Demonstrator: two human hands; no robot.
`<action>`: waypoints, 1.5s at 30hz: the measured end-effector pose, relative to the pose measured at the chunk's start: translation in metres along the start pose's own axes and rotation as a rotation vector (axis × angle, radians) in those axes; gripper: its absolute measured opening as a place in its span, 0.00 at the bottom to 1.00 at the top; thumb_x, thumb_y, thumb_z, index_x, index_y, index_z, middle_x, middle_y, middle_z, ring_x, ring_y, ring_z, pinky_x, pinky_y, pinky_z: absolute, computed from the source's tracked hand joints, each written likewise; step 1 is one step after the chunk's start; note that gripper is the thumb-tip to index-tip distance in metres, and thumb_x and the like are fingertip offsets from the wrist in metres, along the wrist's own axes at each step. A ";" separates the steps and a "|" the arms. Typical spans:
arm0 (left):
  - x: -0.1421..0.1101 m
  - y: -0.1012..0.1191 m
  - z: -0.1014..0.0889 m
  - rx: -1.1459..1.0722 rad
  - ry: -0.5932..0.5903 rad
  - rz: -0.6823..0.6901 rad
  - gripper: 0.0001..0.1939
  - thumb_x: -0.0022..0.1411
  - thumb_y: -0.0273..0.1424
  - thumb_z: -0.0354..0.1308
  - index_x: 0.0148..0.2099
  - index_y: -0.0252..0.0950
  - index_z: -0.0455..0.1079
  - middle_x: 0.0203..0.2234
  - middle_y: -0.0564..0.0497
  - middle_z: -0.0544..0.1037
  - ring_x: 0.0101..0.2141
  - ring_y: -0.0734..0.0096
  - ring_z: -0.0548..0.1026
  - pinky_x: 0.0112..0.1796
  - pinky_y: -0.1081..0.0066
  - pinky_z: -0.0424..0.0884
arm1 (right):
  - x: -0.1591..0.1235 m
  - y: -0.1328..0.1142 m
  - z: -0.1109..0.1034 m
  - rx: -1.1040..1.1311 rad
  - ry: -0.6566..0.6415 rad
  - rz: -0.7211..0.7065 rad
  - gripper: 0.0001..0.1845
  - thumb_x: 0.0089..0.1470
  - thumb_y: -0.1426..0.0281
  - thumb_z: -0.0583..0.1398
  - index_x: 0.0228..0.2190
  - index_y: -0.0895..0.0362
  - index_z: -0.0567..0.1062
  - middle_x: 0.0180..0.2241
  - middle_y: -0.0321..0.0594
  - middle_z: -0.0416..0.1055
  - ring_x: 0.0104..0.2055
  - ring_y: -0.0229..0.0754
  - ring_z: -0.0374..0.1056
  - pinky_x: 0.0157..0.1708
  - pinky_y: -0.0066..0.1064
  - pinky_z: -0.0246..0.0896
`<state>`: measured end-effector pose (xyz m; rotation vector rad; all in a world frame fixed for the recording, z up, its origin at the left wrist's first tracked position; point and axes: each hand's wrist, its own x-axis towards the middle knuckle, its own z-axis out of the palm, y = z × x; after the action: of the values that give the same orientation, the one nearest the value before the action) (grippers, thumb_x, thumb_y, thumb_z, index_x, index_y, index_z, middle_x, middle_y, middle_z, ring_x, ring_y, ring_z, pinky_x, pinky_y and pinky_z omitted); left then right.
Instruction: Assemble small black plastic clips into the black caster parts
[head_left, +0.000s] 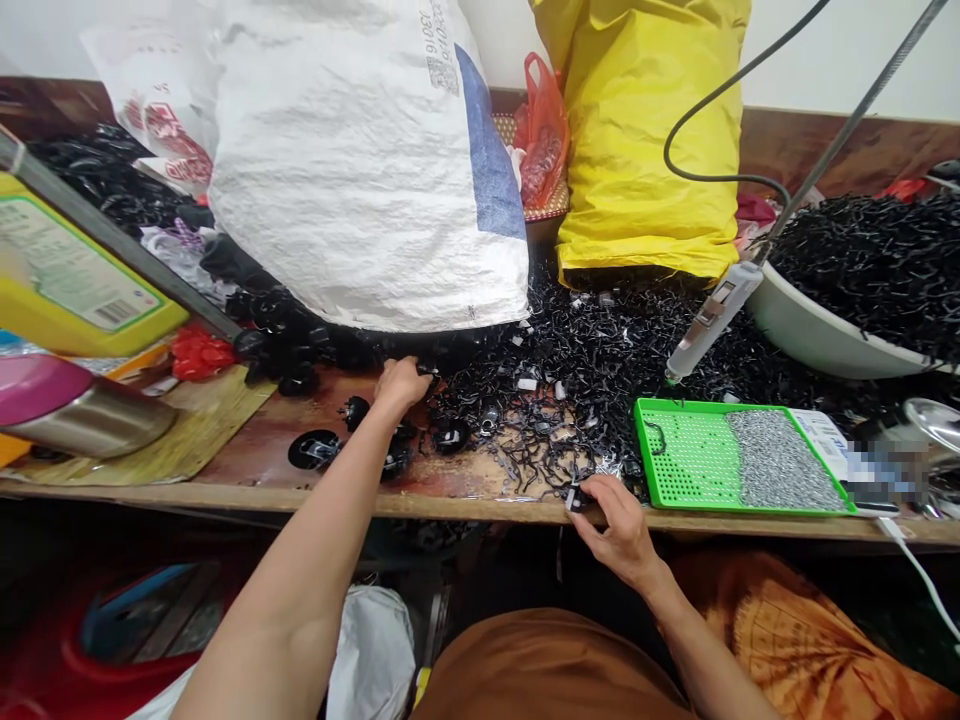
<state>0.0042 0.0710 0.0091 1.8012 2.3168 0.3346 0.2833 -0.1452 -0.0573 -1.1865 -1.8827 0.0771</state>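
My left hand (pixel 403 386) reaches to the edge of a pile of black parts under a white woven sack (pixel 367 180). Its fingers are curled beside a dark piece, and their tips are mostly hidden. At the bench's front edge, my right hand (pixel 619 528) pinches a small black part with a light face (pixel 574 497) between thumb and fingers. Round black plastic parts (pixel 451 435) lie between the hands. Loose small black curved pieces (pixel 592 350) cover the bench beyond. To the right sits a green perforated tray (pixel 679 490) with many small silvery pieces.
A pen-like electric screwdriver (pixel 712 320) hangs on a cable above the tray. Behind are a yellow sack (pixel 652 130) and a white basin (pixel 817 325) heaped with black pieces. On the left stand a steel flask with a pink lid (pixel 97 410) and a yellow container (pixel 90 290).
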 end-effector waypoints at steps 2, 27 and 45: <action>0.001 0.002 0.006 -0.005 -0.025 0.018 0.22 0.47 0.31 0.56 0.47 0.32 0.67 0.44 0.35 0.69 0.43 0.50 0.69 0.39 0.60 0.66 | -0.001 0.001 0.001 0.000 -0.006 -0.001 0.13 0.46 0.76 0.57 0.37 0.58 0.65 0.32 0.46 0.67 0.36 0.43 0.65 0.35 0.36 0.65; -0.125 0.080 0.038 -0.610 -0.028 0.512 0.10 0.48 0.23 0.50 0.31 0.36 0.70 0.32 0.49 0.74 0.36 0.67 0.71 0.41 0.68 0.64 | -0.002 0.001 -0.002 0.014 -0.015 0.014 0.12 0.46 0.76 0.56 0.37 0.58 0.66 0.33 0.46 0.67 0.36 0.43 0.65 0.35 0.36 0.65; -0.210 0.063 0.031 -1.713 -0.827 -0.276 0.12 0.47 0.28 0.56 0.38 0.36 0.69 0.31 0.51 0.73 0.29 0.73 0.70 0.28 0.73 0.66 | 0.029 -0.039 -0.019 0.304 -0.039 0.167 0.10 0.44 0.71 0.60 0.32 0.57 0.68 0.32 0.42 0.66 0.36 0.42 0.64 0.34 0.32 0.61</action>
<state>0.1226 -0.1153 -0.0003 0.4895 0.8697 0.8836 0.2651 -0.1511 -0.0087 -1.1330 -1.7276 0.4652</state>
